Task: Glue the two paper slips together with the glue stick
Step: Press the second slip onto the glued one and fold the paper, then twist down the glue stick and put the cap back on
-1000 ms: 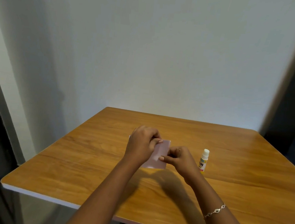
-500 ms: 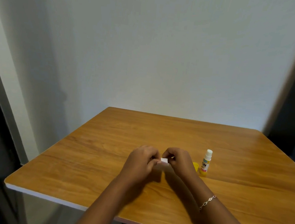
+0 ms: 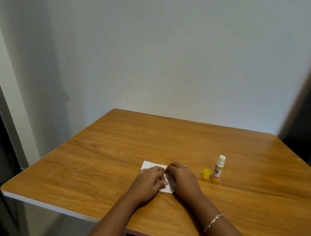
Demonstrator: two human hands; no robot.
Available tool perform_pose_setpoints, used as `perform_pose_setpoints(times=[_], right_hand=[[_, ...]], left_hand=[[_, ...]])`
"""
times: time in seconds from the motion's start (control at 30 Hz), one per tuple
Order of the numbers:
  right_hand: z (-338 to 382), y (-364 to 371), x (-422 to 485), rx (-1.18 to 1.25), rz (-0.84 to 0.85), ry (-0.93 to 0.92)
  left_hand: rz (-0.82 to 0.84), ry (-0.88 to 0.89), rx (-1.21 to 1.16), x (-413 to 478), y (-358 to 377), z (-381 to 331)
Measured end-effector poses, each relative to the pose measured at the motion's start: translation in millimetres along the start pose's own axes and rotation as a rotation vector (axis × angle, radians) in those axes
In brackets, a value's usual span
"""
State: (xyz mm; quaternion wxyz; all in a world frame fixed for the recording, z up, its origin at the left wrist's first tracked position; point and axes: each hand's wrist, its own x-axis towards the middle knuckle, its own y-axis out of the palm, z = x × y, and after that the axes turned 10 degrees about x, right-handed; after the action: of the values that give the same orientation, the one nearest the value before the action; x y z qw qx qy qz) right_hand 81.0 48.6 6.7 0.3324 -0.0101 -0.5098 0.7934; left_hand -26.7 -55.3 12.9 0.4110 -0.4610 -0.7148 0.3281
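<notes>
Left hand and right hand touching, pressing paper slips flat on desk. Uncapped glue stick upright right of slips, yellow cap between.

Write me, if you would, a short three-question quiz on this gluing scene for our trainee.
1. True or false: the glue stick lies on its side.
2. Where is the yellow cap? A: on the glue stick. B: on the table, beside the glue stick. C: on the floor.
3. Fill in: the left hand and the right hand both rest on the ____.
Key: 1 false, it stands upright. 2 B. 3 paper.
</notes>
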Motion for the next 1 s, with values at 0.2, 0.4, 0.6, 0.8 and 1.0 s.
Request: perform_pose_setpoints(times=[0.2, 0.4, 0.6, 0.8, 1.0], right_hand=[[3, 6, -5, -0.097, 0.134, 0.006], [2, 1, -19, -0.160, 0.256, 0.021], [7, 0, -30, -0.190, 0.279, 0.069], [8, -13, -48, -0.176, 0.352, 0.070], [-3, -47, -76, 0.197, 0.237, 0.215]], left_hand=[[0.297, -0.095, 0.285, 8, -3, 10], [0.374, -0.085, 0.455, 9, 1, 15], [0.306, -0.175, 0.471, 10, 12, 11], [0.278, -0.168, 0.507, 9, 13, 11], [0.156, -0.151, 0.458, 5, 17, 13]])
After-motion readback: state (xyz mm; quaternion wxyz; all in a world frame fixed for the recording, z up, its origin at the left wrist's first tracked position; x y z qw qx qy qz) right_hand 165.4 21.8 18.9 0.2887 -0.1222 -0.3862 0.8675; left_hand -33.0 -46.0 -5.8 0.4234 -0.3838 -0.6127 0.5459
